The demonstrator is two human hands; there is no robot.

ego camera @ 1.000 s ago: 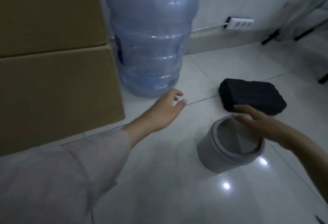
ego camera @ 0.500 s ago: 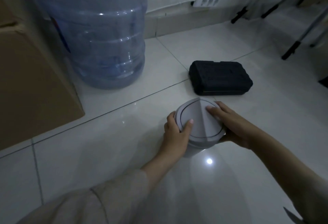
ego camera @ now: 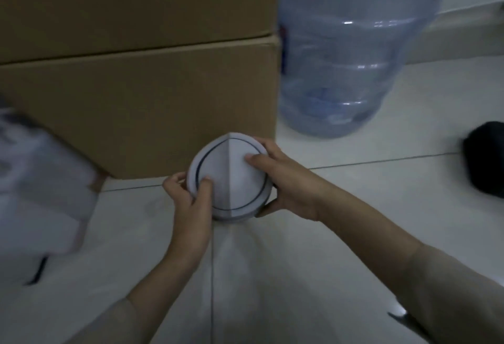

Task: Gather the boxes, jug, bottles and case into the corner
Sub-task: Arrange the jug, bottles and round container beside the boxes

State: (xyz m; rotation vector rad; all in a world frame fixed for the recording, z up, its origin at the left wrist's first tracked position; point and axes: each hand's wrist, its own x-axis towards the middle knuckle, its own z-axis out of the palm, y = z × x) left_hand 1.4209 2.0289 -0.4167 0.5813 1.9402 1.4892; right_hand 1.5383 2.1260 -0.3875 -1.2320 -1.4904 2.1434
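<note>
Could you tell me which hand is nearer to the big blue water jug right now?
Right. The right hand grips the round bin's jug-side edge; the left hand grips its far side from the water jug.

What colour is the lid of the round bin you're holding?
Pale grey-white lid with a thin dark ring, seen in the head view.

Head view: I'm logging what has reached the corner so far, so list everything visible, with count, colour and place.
cardboard boxes: two, brown, stacked at upper left
water jug: one, clear blue, right of the boxes on the floor
round lidded container: one, white-grey, centre, in front of the lower box
black case: one, far right edge, blurred
pale blurred object: one, white, left edge, cannot identify
tiled floor: white
left hand: grips the container's left side
right hand: grips its right side, fingers on the lid
</note>
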